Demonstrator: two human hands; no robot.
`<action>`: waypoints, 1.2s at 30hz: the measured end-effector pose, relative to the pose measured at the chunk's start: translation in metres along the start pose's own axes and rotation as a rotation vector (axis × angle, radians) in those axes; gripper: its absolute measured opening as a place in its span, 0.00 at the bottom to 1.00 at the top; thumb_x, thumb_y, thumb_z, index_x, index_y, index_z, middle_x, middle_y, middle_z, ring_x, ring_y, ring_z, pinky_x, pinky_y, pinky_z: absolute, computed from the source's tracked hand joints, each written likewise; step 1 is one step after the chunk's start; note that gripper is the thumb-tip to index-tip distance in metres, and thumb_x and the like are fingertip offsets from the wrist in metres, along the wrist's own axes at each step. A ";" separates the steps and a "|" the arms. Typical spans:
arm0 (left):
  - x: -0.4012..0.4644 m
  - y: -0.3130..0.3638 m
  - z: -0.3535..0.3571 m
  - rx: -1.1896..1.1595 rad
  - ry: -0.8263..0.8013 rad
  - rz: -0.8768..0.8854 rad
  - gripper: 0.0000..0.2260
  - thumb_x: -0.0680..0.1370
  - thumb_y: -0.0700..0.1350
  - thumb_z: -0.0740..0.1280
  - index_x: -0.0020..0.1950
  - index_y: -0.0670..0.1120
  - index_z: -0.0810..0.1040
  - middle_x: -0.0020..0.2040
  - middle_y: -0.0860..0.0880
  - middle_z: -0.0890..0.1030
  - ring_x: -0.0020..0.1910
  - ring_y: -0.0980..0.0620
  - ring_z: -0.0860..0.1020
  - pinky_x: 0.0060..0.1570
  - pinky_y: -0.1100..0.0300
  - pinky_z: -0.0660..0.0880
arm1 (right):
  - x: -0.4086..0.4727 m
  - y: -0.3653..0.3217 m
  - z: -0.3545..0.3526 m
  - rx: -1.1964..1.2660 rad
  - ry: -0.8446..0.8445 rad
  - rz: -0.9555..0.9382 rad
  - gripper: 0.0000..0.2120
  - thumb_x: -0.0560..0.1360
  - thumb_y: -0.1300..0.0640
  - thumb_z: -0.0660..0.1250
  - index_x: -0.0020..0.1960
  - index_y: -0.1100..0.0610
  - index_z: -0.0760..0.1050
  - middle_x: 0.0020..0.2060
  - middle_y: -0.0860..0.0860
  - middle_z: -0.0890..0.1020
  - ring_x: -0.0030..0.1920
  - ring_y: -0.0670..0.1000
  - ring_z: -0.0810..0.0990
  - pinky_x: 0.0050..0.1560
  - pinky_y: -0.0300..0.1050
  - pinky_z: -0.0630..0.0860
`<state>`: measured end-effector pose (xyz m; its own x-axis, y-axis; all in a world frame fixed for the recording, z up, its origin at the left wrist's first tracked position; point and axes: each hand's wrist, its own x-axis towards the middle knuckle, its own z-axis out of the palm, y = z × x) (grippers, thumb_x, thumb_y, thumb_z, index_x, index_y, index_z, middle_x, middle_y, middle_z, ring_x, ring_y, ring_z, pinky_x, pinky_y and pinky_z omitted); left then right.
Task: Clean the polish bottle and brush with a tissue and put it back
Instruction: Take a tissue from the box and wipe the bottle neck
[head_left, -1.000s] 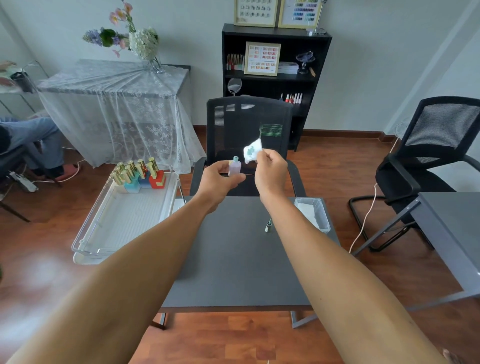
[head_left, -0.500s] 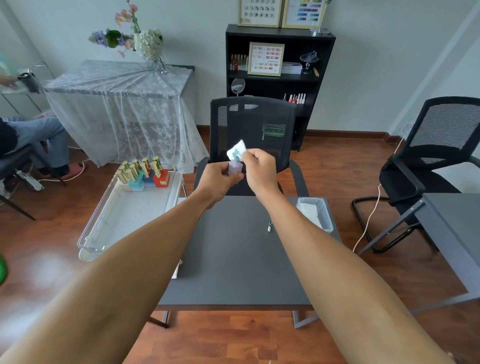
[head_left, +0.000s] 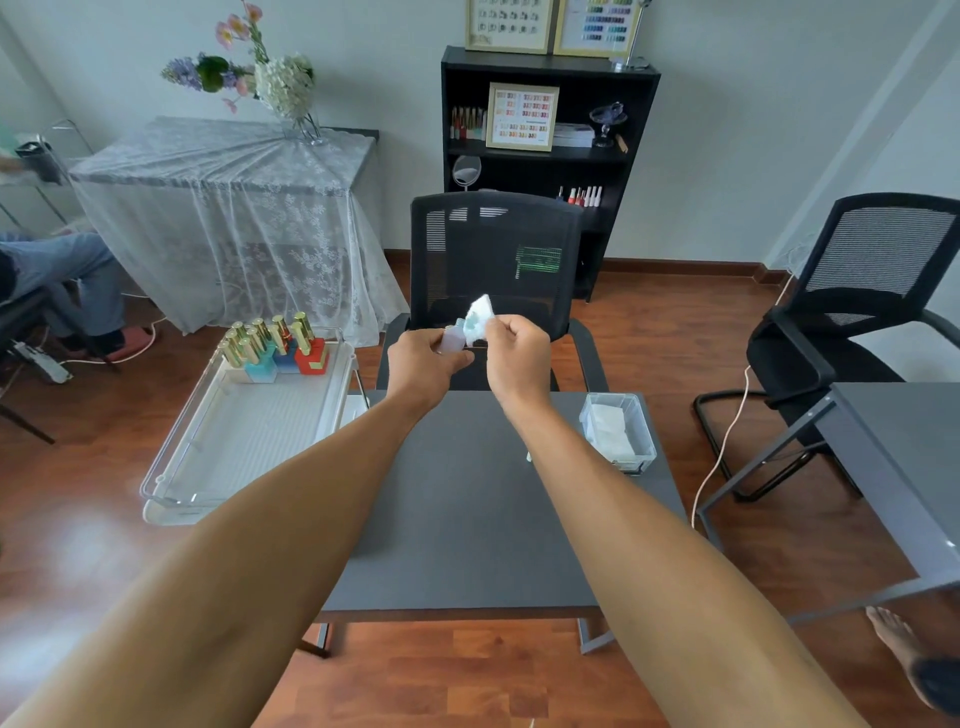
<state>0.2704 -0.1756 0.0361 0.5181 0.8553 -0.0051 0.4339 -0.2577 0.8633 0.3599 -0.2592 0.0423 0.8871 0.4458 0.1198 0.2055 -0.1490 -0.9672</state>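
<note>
My left hand (head_left: 423, 358) holds a small pale-pink polish bottle (head_left: 451, 339) with its cap off, raised above the far edge of the dark table (head_left: 467, 519). My right hand (head_left: 519, 353) pinches a crumpled white tissue (head_left: 478, 318) stained blue-green and presses it against the bottle's top. Only a tiny bit of the brush cap (head_left: 529, 457) shows on the table beside my right forearm, which hides the remainder.
A clear tray (head_left: 234, 441) on the left carries several gold-capped polish bottles (head_left: 270, 345). A clear box of tissues (head_left: 615, 431) sits at the table's right edge. A black mesh chair (head_left: 493, 260) stands behind the table, another chair (head_left: 857, 312) and a grey desk (head_left: 904, 457) to the right.
My right hand brought the tissue left and down onto the bottle's top. The two hands have drawn closer together, and the bottle is tilted now.
</note>
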 end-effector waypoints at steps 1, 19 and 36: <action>0.000 0.002 -0.001 0.004 0.007 0.005 0.13 0.76 0.47 0.79 0.58 0.43 0.86 0.45 0.51 0.83 0.42 0.54 0.80 0.36 0.66 0.70 | 0.002 -0.002 -0.001 0.002 0.032 0.002 0.11 0.79 0.62 0.63 0.42 0.65 0.80 0.36 0.56 0.82 0.39 0.51 0.76 0.43 0.53 0.77; 0.002 0.005 -0.011 -0.168 -0.212 0.063 0.20 0.81 0.59 0.71 0.60 0.44 0.81 0.49 0.49 0.88 0.49 0.52 0.87 0.58 0.47 0.84 | 0.009 -0.009 0.004 0.006 0.029 0.041 0.11 0.80 0.61 0.63 0.46 0.64 0.82 0.38 0.52 0.82 0.40 0.49 0.78 0.40 0.46 0.73; -0.001 0.003 -0.006 -0.036 -0.060 0.132 0.11 0.84 0.55 0.68 0.56 0.47 0.75 0.46 0.50 0.85 0.46 0.52 0.84 0.45 0.55 0.80 | -0.003 -0.005 0.003 -0.162 0.025 0.021 0.12 0.84 0.58 0.60 0.54 0.62 0.81 0.48 0.55 0.86 0.54 0.59 0.81 0.66 0.64 0.73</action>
<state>0.2666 -0.1746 0.0417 0.6121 0.7867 0.0805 0.3331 -0.3488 0.8760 0.3551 -0.2571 0.0465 0.9015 0.4192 0.1075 0.2491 -0.2994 -0.9210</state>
